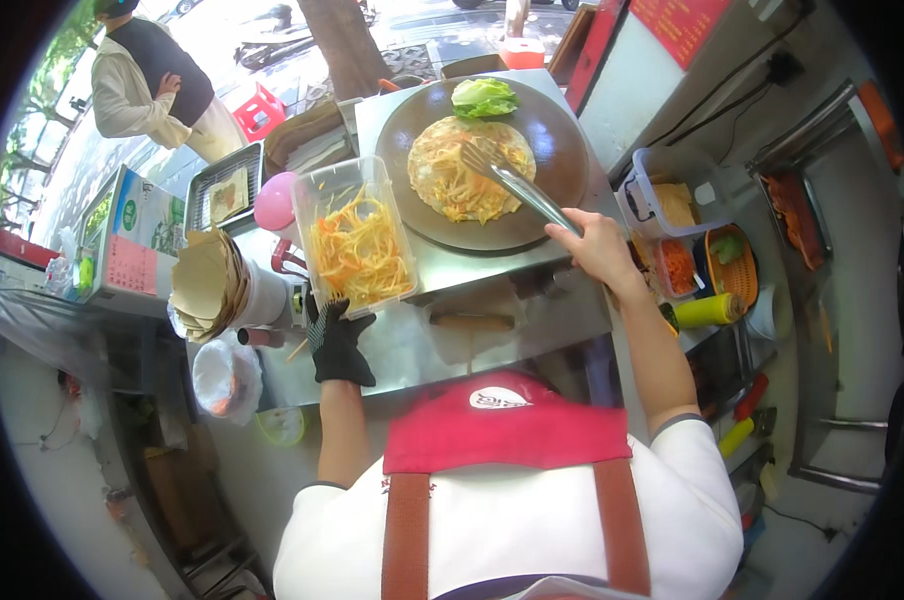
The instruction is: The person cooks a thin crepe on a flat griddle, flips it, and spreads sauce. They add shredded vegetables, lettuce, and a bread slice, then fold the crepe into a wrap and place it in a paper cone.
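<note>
My right hand (600, 247) is closed around metal tongs (532, 194). The tips of the tongs rest among the shredded filling (462, 182) on a round flat pancake (427, 165). That pancake lies on a large round griddle (562, 140), with green lettuce leaves (484, 97) at its far edge. My left hand (340, 345), in a black glove, grips the near edge of a clear plastic tub (408, 240). Pale yellow and orange shreds (357, 250) fill the tub, which is left of the griddle. The glove's fingers are partly hidden under the tub.
Left of the tub stand a pink ball-shaped thing (275, 203), a stack of brown paper bags (207, 285) and a wire-racked tray (208, 187). At right are a clear bin (707, 222), a tub of orange shreds (678, 268) and an orange basket (737, 285). A person (152, 80) stands beyond the counter.
</note>
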`<act>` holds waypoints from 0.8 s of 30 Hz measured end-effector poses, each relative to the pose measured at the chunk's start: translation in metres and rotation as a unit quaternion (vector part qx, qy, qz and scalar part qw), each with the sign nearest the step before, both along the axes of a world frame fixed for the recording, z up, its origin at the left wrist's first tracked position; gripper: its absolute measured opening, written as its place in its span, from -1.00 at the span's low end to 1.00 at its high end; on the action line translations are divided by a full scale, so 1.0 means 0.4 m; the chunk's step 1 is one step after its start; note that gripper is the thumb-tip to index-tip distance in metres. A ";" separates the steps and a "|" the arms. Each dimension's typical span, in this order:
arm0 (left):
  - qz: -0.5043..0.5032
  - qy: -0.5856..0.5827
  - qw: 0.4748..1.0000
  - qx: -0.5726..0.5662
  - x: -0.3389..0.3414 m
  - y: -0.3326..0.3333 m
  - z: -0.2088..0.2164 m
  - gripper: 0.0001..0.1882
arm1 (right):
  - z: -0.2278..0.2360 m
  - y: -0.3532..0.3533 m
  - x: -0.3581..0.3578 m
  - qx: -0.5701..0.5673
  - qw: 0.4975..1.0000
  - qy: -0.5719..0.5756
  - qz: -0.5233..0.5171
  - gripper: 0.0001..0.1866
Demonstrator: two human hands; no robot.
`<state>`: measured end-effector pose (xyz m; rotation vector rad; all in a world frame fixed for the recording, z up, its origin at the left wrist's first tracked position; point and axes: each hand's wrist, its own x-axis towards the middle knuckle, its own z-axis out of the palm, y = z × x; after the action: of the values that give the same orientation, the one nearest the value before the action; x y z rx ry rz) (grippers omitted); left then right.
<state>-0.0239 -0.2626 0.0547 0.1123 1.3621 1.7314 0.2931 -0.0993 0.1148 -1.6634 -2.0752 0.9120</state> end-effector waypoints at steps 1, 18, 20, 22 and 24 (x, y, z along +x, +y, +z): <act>0.006 0.012 1.000 -0.002 0.003 -0.002 0.010 -0.33 | -0.012 0.027 0.014 0.049 0.997 -0.051 0.004 -0.61; -0.006 -0.030 1.000 -0.008 0.051 0.037 -0.022 -0.35 | -0.071 0.064 0.055 0.195 0.969 -0.145 0.035 -0.69; -0.013 -0.031 0.999 -0.007 0.044 0.038 -0.032 -0.36 | -0.075 0.073 0.040 0.199 0.969 -0.142 0.032 -0.69; -0.016 -0.035 0.999 -0.009 0.050 0.045 -0.030 -0.38 | -0.062 0.077 -0.007 0.183 0.972 -0.142 0.027 -0.69; -0.011 -0.048 0.999 -0.015 0.045 0.047 -0.039 -0.39 | -0.070 0.071 -0.043 0.183 0.967 -0.167 0.067 -0.68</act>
<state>-0.0061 -0.2437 0.0391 0.0281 1.3112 1.6760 0.2758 -0.0708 0.0867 -1.5715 -2.4187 0.2626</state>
